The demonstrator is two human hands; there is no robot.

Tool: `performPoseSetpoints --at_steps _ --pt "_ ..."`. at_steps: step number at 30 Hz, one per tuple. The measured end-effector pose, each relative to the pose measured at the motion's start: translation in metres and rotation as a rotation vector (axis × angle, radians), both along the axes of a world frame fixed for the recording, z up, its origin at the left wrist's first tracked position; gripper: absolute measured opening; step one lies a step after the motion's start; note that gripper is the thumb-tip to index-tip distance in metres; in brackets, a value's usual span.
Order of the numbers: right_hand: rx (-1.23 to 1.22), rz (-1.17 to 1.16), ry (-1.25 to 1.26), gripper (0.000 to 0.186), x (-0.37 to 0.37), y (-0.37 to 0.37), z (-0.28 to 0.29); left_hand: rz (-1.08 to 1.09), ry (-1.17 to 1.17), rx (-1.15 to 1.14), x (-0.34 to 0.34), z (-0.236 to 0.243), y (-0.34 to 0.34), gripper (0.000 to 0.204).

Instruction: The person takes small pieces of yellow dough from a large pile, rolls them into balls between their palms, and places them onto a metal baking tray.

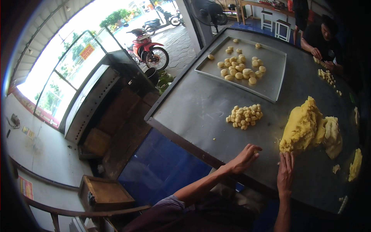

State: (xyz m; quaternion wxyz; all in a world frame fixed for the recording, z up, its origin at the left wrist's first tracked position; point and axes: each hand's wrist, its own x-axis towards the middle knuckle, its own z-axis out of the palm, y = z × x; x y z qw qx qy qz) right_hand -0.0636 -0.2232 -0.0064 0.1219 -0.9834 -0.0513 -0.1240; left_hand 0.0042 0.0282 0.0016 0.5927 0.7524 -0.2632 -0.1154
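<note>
A large crumbly mound of yellow dough (303, 123) sits on the metal tabletop (185, 104). My right hand (285, 173) reaches to its near lower edge, fingers stretched out and tips touching the dough. To its left, my left hand (245, 157) hovers over the table near the front edge, fingers curled in toward the thumb. Something small and pale shows at those fingertips, too small to name. Beyond my left hand lies a heap of small pale dough balls (244, 116). A paler slab of dough (332, 137) leans against the mound's right side.
Farther back, a shallow metal tray (266, 86) holds larger round dough pieces (236, 69). At the far right a co-worker (324, 42) handles small pieces beside another pile (327, 77). A strip of yellow dough (355, 165) lies at the right. A wooden box (106, 193) stands left on the floor.
</note>
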Motion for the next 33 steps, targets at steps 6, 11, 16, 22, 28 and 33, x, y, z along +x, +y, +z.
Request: performPoseSetpoints --at_steps 6,11,16,22,28,33 --pt "0.511 -0.163 -0.100 0.037 -0.004 -0.015 0.005 -0.083 -0.328 0.322 0.005 -0.006 0.003 0.023" --pt "0.584 -0.298 -0.195 0.038 -0.001 -0.014 -0.003 0.093 -0.380 0.323 0.019 -0.007 0.004 0.016" --pt "0.660 -0.269 -0.247 0.036 0.000 -0.020 -0.009 0.194 -0.339 0.370 0.017 0.007 0.015 0.016" --pt "0.501 -0.372 -0.230 0.032 0.003 -0.021 0.001 0.248 -0.374 0.681 0.065 0.034 -0.028 0.019" --pt "0.453 -0.362 -0.121 0.036 -0.002 -0.022 0.006 0.235 -0.556 0.612 0.059 0.002 -0.027 0.022" --pt "0.308 -0.282 -0.149 0.040 -0.014 -0.004 0.017 -0.195 -0.285 0.661 0.019 0.024 0.028 0.040"
